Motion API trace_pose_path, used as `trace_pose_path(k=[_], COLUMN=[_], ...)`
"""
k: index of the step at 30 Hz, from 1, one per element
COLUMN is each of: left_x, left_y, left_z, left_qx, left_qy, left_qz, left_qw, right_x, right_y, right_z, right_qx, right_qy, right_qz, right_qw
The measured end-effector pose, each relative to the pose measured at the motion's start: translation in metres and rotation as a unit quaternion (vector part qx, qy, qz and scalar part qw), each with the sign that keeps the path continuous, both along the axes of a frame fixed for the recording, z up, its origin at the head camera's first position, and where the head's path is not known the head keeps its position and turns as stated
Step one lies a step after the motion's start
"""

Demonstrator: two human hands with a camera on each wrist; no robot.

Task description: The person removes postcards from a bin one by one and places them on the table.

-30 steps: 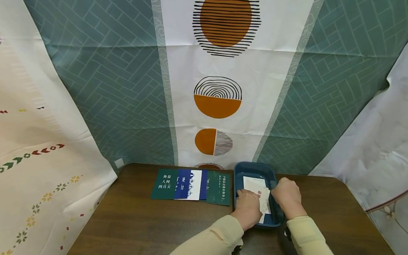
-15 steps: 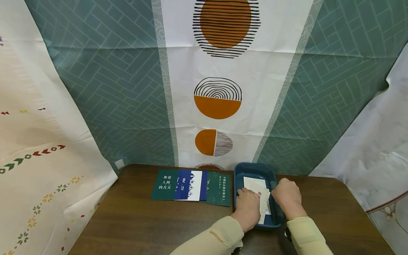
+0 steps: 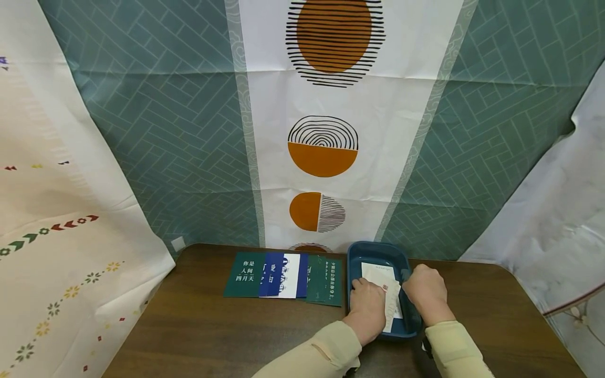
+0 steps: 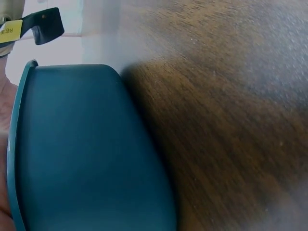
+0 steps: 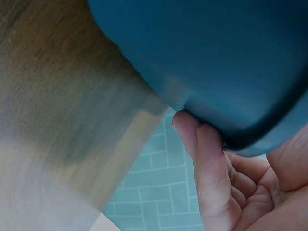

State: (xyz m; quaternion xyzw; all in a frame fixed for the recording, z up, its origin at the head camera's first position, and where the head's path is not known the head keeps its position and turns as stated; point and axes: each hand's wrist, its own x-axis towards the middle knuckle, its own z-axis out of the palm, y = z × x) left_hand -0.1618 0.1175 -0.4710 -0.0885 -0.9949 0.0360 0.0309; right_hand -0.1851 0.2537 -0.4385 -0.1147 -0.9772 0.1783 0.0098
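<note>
A dark blue tray (image 3: 373,249) stands near the back of the table, with pale printed cards (image 3: 378,270) overlapping inside it. My left hand (image 3: 366,310) reaches over the tray's left side, its fingers bent down beside the cards; what the fingertips touch is hidden. In the left wrist view, the tray's outer wall (image 4: 91,149) blocks most of that hand. At the right side, my right hand (image 3: 427,294) pinches the tray's rim. Its fingers (image 5: 211,168) press the outside of the wall in the right wrist view.
Left of the tray, a row of overlapping cards lies on the brown table (image 3: 212,336): green ones (image 3: 244,283), blue ones (image 3: 270,278) and a white one (image 3: 289,278). A patterned cloth (image 3: 208,157) hangs right behind the table's back edge.
The head view has shifted very slightly. Both hands, the tray and the cards stay where they were.
</note>
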Motion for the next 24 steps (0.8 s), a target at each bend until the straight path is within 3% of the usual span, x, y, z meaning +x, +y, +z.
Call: trace_pose_path(k=[7, 16, 20, 24], left_x=[-0.002, 0.0, 0.0, 0.001], left_y=[-0.001, -0.011, -0.017, -0.025], left_z=[-0.003, 0.002, 0.005, 0.006], left_qx=[0.018, 0.067, 0.085, 0.132], left_qy=[0.023, 0.084, 0.07, 0.048], left_qz=[-0.009, -0.046, -0.069, -0.093], left_qw=[0.9995, 0.9931, 0.9915, 0.9857], right_x=[0.0, 0.0, 0.001, 0.001], right_y=[-0.001, -0.002, -0.001, -0.001], right_z=[0.0, 0.001, 0.0, -0.001], right_qx=[0.004, 0.004, 0.003, 0.004], right_qy=[-0.002, -0.005, -0.009, -0.01], right_qz=[0.001, -0.003, -0.001, -0.002], right_qw=[1.0, 1.0, 1.0, 1.0])
